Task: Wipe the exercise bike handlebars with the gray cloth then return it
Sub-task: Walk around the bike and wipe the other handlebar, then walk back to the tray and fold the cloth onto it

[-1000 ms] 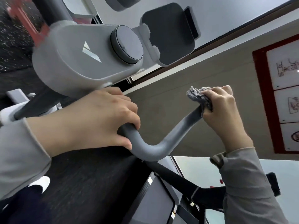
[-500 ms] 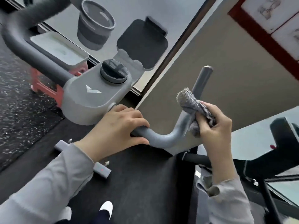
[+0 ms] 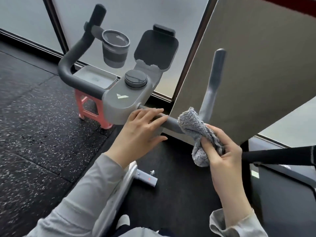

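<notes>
Nearest, the cloth [image 3: 193,125] is held bunched between the thumb and curled fingers of the right hand [image 3: 224,154], and its upper end is pressed on the right handlebar [image 3: 171,124] at the bend. Just to its left, the left hand [image 3: 140,132] is laid over the same bar, fingers nearly straight, thumb spread below. From the bend the bar's axis runs leftward to the console [image 3: 123,103] and, the other way, up and away to its tip. The left handlebar [image 3: 65,72] lies beyond the console, well apart; the cloth would likely have to be carried across.
</notes>
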The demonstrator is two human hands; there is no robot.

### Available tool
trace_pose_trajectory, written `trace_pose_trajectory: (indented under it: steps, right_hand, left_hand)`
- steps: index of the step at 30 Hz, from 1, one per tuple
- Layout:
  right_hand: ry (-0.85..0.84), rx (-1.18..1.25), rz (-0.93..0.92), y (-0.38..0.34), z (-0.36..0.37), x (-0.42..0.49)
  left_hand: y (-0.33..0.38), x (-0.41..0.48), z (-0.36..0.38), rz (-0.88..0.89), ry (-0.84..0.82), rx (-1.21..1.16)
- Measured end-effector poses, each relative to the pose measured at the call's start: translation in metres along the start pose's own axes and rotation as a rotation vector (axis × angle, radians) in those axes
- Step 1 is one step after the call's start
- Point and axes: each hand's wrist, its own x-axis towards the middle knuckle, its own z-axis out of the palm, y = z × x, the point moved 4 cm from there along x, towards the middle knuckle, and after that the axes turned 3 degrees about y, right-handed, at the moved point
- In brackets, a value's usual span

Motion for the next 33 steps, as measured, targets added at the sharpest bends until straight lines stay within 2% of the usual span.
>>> trace_pose_trajectory:
  steps: [5,10,12,17,22,26,29,33]
  right_hand:
    - [-0.131,0.073,-0.016,0.012,-0.01,-0.01]
    - [-0.333,0.086,0.002,0.034,-0.038,-0.022]
    - [-0.414,0.089,0.018,0.044,-0.051,-0.03]
    - [-0.601,0.119,0.043,0.061,-0.074,-0.056]
    - [-0.777,0.143,0.077,0.068,-0.077,-0.082]
    - [-0.937,0.163,0.072,0.069,-0.066,-0.103]
    - [-1.048,0.197,0.073,0.064,-0.052,-0.12]
    - [-1.159,0.212,0.073,0.054,-0.032,-0.145]
  left_hand:
    - [0.014,-0.046,-0.002,-0.117,0.037,0.089]
    - [0.041,-0.109,0.03,-0.37,-0.026,0.102]
    - [0.055,-0.138,0.052,-0.506,-0.089,0.101]
    - [0.088,-0.227,0.12,-0.891,-0.373,0.151]
    - [0.141,-0.345,0.162,-1.333,-0.527,-0.066]
    - [0.195,-0.434,0.171,-1.621,-0.702,-0.079]
    - [0.23,-0.47,0.171,-1.8,-0.678,-0.102]
    - [0.26,-0.487,0.172,-1.929,-0.579,-0.16]
